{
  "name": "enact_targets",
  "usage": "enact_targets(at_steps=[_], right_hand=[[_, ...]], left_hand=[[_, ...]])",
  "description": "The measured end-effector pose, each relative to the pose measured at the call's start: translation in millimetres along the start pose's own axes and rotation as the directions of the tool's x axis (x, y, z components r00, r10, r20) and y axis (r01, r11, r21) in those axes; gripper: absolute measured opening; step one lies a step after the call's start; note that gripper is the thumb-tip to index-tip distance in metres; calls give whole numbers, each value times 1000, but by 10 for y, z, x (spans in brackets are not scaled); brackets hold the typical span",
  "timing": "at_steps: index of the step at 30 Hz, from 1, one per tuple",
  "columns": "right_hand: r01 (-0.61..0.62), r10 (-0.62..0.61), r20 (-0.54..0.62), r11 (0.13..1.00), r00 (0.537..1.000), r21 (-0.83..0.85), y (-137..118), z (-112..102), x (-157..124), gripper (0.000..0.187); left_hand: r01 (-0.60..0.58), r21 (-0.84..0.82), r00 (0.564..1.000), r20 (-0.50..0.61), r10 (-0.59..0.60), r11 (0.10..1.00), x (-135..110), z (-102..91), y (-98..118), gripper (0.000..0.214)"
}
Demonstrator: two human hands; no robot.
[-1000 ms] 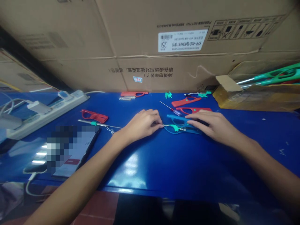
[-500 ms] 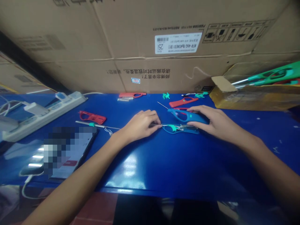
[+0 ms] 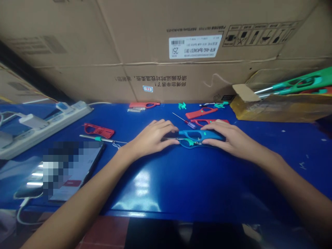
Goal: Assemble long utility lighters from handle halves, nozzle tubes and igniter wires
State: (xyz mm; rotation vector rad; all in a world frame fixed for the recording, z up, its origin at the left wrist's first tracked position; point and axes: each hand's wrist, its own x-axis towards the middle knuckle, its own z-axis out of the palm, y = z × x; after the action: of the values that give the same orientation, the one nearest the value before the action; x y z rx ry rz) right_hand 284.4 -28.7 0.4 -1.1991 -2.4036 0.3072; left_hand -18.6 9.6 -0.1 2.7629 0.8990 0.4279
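Note:
A blue plastic lighter shell point(image 3: 193, 135) with a green trigger lies on the blue table point(image 3: 181, 180) between my hands. My left hand point(image 3: 153, 137) rests at its left end, fingers curled over the metal tube that sticks out there. My right hand point(image 3: 228, 138) covers the right end of the blue shell, fingers pressed on top of it. A second blue half sits on the first one under my fingers.
Red lighter halves point(image 3: 204, 112) and a small screwdriver point(image 3: 184, 120) lie behind my hands, another red half point(image 3: 98, 130) and a green-tipped rod point(image 3: 95, 138) at left. A phone point(image 3: 64, 169) and power strip point(image 3: 46, 121) sit left. Cardboard boxes point(image 3: 166, 48) wall the back.
My right hand lifted the upper blue half, then brought it down onto the lower half; both hands now press the joined shell. The screwdriver behind them has come back into sight.

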Motion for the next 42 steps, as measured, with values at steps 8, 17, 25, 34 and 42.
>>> enact_targets(at_steps=[8, 17, 25, 34, 42], right_hand=[[31, -31, 1, 999, 1000, 29, -20, 96, 12, 37], [42, -44, -56, 998, 997, -42, -136, 169, 25, 38], [7, -9, 136, 1000, 991, 17, 19, -94, -31, 36], [39, -40, 125, 999, 991, 10, 42, -117, -67, 39], [69, -59, 174, 996, 983, -49, 24, -118, -74, 35]], left_hand=[[-85, 67, 991, -96, 91, 994, 2, -29, -5, 26], [-36, 39, 985, -168, 42, 999, 30, 69, -20, 24], [75, -60, 983, -161, -84, 995, 59, 105, 14, 14], [123, -42, 975, -180, -128, 992, 30, 129, 91, 14], [130, -8, 989, -72, -130, 992, 42, 92, 110, 16]])
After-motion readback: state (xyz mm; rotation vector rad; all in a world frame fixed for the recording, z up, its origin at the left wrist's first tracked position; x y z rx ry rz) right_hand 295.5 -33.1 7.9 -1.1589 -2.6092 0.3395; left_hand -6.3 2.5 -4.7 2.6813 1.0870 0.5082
